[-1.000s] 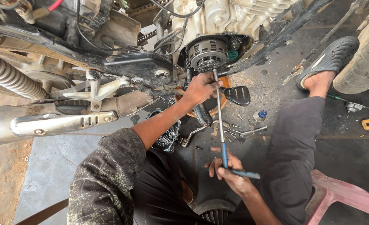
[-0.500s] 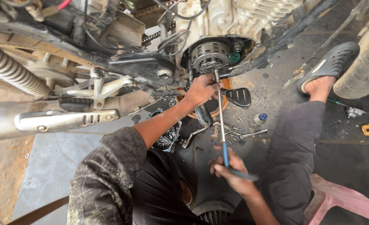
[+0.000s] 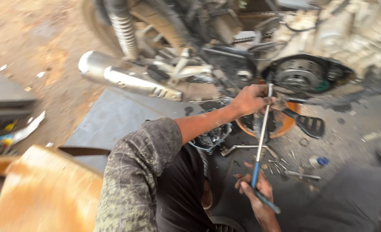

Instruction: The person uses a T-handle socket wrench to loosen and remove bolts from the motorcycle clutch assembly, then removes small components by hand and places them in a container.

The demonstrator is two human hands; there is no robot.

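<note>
motorcycle (image 3: 207, 47) filling the upper half of the frame, blurred by motion, engine side open toward the camera. chrome exhaust pipe (image 3: 126, 79) slanting across the upper left centre, coiled shock spring (image 3: 122, 25) above it. grey mat (image 3: 113, 118) on the ground at centre left, under the bike. round engine housing (image 3: 304, 77) at upper right, cover off, dark ring and metal core showing. orange pan (image 3: 285, 122) on the floor just below the housing, partly hidden behind a black foot pedal (image 3: 308, 124).

long t-handle wrench (image 3: 262, 129) standing nearly upright right of centre, silver shaft above, blue grip toward the bottom, top end up against the lower left edge of the housing. left hand (image 3: 250, 99) closed around the upper shaft, just below the housing, forearm reaching in from the camouflage sleeve (image 3: 134, 172) at lower centre. right hand (image 3: 255, 191) at lower centre right, low on the same tool, fingers curled loosely about the blue grip where the crossbar sits; how firm the hold is, cannot tell. both hands thus on one tool, top and bottom, well apart along the shaft.

small metal parts and bolts (image 3: 285, 165) scattered on the dirty floor right of the shaft, between the two hands' heights. small blue-capped bottle (image 3: 318, 161) beside them.
</note>
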